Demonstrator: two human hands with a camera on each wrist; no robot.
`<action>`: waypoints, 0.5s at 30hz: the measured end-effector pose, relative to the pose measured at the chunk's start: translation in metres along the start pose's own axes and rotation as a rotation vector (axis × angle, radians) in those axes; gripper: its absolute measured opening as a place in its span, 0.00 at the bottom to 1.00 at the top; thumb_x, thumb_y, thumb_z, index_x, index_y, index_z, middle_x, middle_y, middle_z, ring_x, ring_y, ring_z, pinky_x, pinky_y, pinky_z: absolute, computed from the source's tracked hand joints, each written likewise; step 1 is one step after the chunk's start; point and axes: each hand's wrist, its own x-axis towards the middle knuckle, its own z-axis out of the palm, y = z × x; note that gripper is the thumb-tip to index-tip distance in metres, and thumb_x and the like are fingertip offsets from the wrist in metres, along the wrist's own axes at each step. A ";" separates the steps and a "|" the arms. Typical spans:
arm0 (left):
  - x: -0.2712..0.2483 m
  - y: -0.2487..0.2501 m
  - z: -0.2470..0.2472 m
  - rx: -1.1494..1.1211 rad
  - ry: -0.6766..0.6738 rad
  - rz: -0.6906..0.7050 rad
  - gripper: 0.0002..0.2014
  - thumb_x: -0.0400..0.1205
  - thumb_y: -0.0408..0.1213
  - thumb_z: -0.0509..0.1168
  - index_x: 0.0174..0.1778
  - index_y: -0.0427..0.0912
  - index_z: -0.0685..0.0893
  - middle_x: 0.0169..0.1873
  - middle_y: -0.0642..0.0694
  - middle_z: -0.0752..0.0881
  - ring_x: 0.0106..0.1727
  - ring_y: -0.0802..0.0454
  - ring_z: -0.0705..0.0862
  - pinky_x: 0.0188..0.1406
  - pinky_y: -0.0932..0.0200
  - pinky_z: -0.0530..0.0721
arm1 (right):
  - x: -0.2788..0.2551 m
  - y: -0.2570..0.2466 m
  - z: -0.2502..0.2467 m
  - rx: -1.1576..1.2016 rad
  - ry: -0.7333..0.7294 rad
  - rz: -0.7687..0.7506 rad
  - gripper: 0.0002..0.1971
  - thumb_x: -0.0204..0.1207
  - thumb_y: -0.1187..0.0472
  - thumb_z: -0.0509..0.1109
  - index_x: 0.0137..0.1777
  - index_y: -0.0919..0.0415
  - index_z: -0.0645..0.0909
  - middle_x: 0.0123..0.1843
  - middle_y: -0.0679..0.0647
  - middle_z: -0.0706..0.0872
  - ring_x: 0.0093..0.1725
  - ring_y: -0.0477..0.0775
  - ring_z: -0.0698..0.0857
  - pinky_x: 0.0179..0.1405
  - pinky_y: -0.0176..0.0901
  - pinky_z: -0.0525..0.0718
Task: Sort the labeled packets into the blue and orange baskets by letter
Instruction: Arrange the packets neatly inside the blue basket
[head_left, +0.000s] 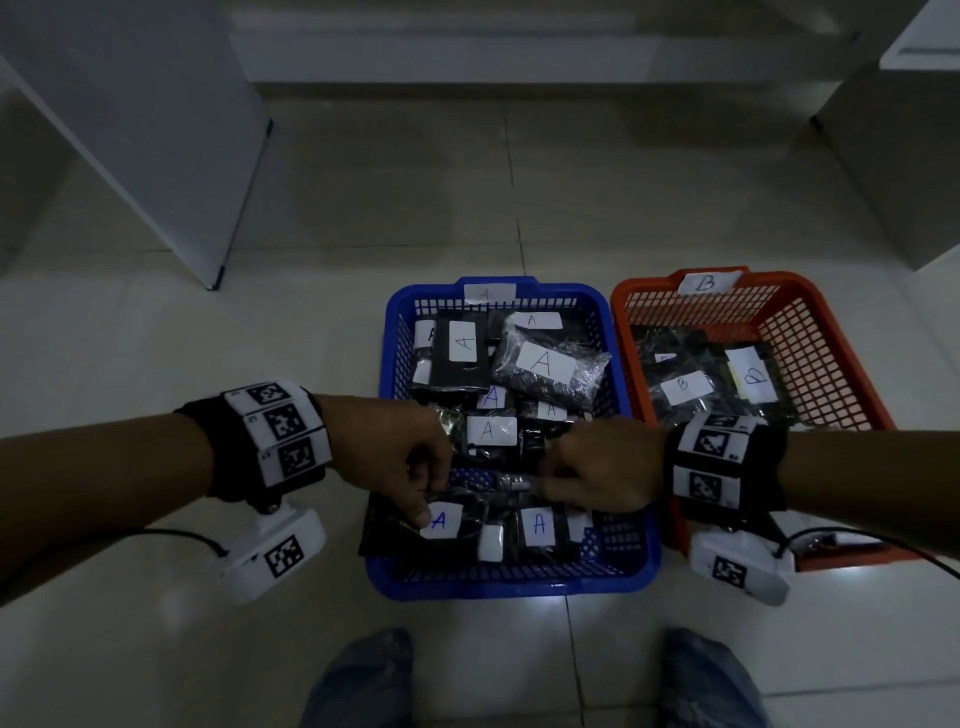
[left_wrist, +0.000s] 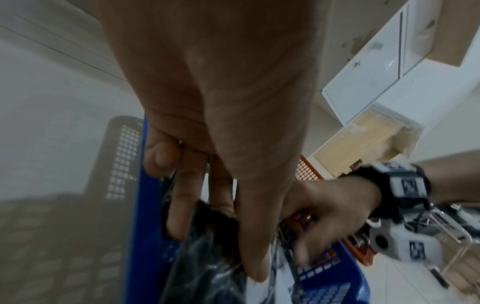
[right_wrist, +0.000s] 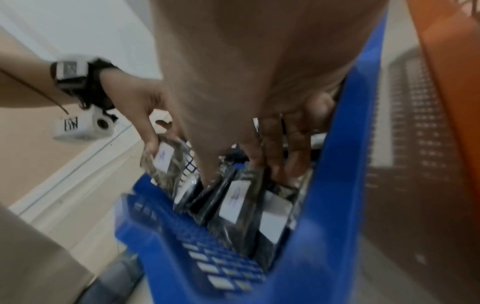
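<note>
The tiled floor (head_left: 260, 338) is carrying two baskets side by side. The blue basket (head_left: 511, 584), tagged A, is holding a heap of dark A packets (head_left: 545, 364); the orange basket (head_left: 810, 332), tagged B, is holding a few B packets (head_left: 685, 387). Both hands are reaching into the near end of the blue basket. The left hand (head_left: 400, 457) is pinching one A-labelled packet (head_left: 441, 522), thumb lying on its label. The right hand (head_left: 597, 467) is curling its grip down among the packets beside it; what it has hold of cannot be told.
</note>
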 end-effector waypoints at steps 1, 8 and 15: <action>-0.001 0.001 -0.002 -0.014 -0.008 0.003 0.12 0.72 0.54 0.80 0.44 0.56 0.86 0.40 0.53 0.89 0.40 0.58 0.86 0.42 0.60 0.87 | -0.001 -0.003 0.003 0.025 -0.037 0.007 0.26 0.81 0.30 0.55 0.46 0.49 0.84 0.40 0.46 0.88 0.37 0.45 0.86 0.38 0.44 0.86; -0.007 0.018 -0.052 -0.091 0.097 0.034 0.07 0.78 0.48 0.75 0.47 0.52 0.87 0.39 0.53 0.90 0.36 0.65 0.83 0.35 0.70 0.80 | 0.002 0.005 -0.002 0.337 -0.132 0.011 0.11 0.77 0.48 0.77 0.51 0.53 0.85 0.47 0.51 0.90 0.45 0.49 0.88 0.43 0.43 0.86; 0.000 0.000 -0.061 -0.194 0.498 -0.009 0.06 0.81 0.50 0.71 0.45 0.53 0.83 0.37 0.56 0.87 0.41 0.57 0.85 0.50 0.54 0.83 | -0.006 0.025 -0.047 0.424 0.060 0.017 0.08 0.81 0.52 0.72 0.58 0.46 0.81 0.46 0.47 0.87 0.44 0.44 0.86 0.41 0.37 0.82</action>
